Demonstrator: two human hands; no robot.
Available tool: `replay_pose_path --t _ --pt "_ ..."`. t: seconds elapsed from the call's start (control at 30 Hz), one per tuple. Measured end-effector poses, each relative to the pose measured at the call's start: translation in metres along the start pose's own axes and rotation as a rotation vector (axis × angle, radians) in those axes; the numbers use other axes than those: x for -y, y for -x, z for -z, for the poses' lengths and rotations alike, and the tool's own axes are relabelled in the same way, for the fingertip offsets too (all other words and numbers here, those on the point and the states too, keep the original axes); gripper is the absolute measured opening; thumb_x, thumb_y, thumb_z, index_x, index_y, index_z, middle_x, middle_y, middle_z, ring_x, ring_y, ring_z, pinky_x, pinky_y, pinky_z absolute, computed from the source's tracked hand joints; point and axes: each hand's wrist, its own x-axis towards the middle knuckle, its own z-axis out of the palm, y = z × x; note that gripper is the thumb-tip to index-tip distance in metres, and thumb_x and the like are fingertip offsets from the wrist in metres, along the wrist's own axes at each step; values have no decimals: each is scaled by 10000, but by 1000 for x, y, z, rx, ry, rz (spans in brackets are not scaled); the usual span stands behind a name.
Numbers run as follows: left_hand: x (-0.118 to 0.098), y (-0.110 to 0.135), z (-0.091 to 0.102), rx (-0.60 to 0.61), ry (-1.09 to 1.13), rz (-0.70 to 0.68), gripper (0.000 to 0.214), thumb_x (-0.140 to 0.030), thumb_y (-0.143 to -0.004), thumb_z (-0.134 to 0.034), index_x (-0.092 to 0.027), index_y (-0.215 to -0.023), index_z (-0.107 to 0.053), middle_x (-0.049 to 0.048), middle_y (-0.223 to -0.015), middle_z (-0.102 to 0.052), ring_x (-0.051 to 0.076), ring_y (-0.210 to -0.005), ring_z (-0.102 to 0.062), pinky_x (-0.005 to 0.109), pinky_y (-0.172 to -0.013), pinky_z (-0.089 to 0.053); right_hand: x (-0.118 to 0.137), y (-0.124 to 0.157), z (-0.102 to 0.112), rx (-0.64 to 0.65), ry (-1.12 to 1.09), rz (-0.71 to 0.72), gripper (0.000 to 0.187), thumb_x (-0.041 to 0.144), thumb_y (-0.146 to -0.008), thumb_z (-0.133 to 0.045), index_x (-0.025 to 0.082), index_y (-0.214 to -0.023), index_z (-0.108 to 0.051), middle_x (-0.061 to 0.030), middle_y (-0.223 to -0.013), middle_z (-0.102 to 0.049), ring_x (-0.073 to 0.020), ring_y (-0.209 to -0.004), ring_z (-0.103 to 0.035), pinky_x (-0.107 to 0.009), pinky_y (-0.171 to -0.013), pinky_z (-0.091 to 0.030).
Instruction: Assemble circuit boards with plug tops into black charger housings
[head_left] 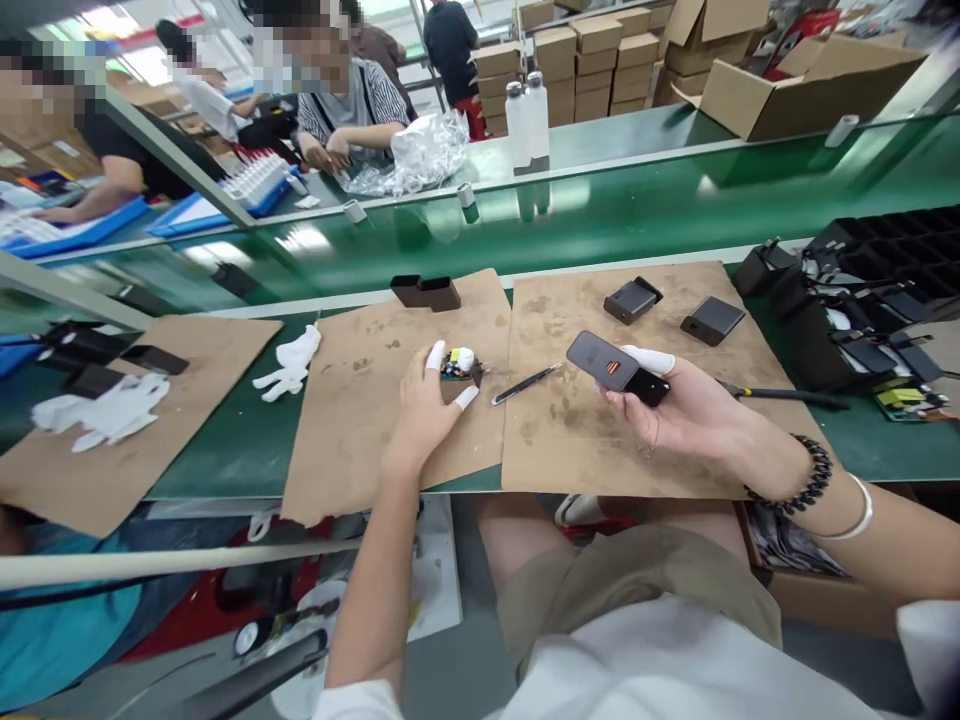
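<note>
My left hand (424,405), with white finger cots, rests on a brown cardboard sheet (360,400) and pinches a small circuit board (459,365) with green and yellow parts. My right hand (679,405) is palm up and holds a dark grey charger casing (616,367) with an orange port facing me. Metal tweezers (525,384) lie on the cardboard between the two hands.
Two more dark casings (632,299) (712,319) lie on the right cardboard sheet. A black block (425,292) sits at the conveyor edge. White gloves (291,364) lie to the left. A black tray of parts (855,310) stands at the right. Other people work across the green conveyor (600,215).
</note>
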Motion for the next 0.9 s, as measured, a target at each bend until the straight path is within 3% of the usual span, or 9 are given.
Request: replay_pose_path --t 0.07,0.13,0.33,0.53,0.6,0.67,0.73,0.8,0.9 --pt "10 -10 0 79 -9 -35 688 -380 -945 -633 -170 -1568 -430 209 -1646 -464 412 -1564 -411 614 -1303 -307 7 -5 -6 -7 30 -16 325 363 -1050 -528 132 -954 -736 -59 -740 -766 -118 -604 -747 -160 -542 -620" --pt "17 -14 -2 75 4 -33 626 -373 -967 -597 -153 -1538 -467 208 -1598 -527 396 -1514 -474 591 -1281 -347 19 -14 -10 -14 130 22 303 351 -1033 -547 125 -962 -737 -66 -749 -767 -121 -608 -742 -164 -535 -615" --pt "22 -11 -8 -13 21 -17 590 -353 -952 -620 -178 -1504 -508 174 -1519 -593 376 -1418 -550 550 -1222 -428 65 -54 -24 -129 746 424 97 257 -879 -740 171 -847 -708 -57 -744 -751 -176 -633 -732 -302 -606 -684" --pt "22 -12 -13 -22 -10 -11 543 -337 -955 -587 -179 -1473 -550 171 -1448 -617 381 -1351 -586 548 -1184 -458 121 -106 -28 -195 1038 674 294 106 -632 -959 162 -793 -720 -24 -781 -740 -185 -735 -716 -334 -745 -675" --pt "22 -13 -14 -15 -15 -15 555 -335 -958 -575 -169 -1486 -538 179 -1470 -605 382 -1373 -573 554 -1200 -441 148 -124 -21 -308 1120 770 242 152 -717 -937 144 -825 -721 -17 -809 -725 -167 -766 -689 -323 -768 -650" --pt "22 -15 -15 -10 -14 -18 587 -327 -959 -564 -157 -1518 -504 197 -1555 -550 389 -1432 -534 574 -1230 -407 173 -135 -10 -421 1172 867 188 289 -922 -802 133 -997 -727 -40 -1003 -740 -172 -892 -707 -346 -839 -640" --pt "21 -17 -16 -4 -10 -26 610 -309 -959 -557 -157 -1544 -476 203 -1630 -490 394 -1501 -477 598 -1259 -363 192 -138 0 -485 1209 964 288 377 -1040 -650 147 -1207 -695 -72 -1219 -710 -191 -1039 -713 -391 -921 -631" --pt "20 -18 -18 5 -3 -39 612 -276 -949 -561 -168 -1546 -480 196 -1639 -499 390 -1532 -448 615 -1276 -328 204 -138 6 -487 1242 1067 386 427 -1045 -633 153 -1317 -656 -97 -1319 -676 -214 -1113 -705 -429 -967 -623" --pt "20 -19 -21 8 14 -56 603 -242 -931 -583 -180 -1526 -507 184 -1585 -569 371 -1512 -474 608 -1277 -322 207 -145 -3 -405 1288 1223 382 447 -1018 -675 205 -1313 -669 -107 -1371 -666 -234 -1157 -691 -447 -988 -618"
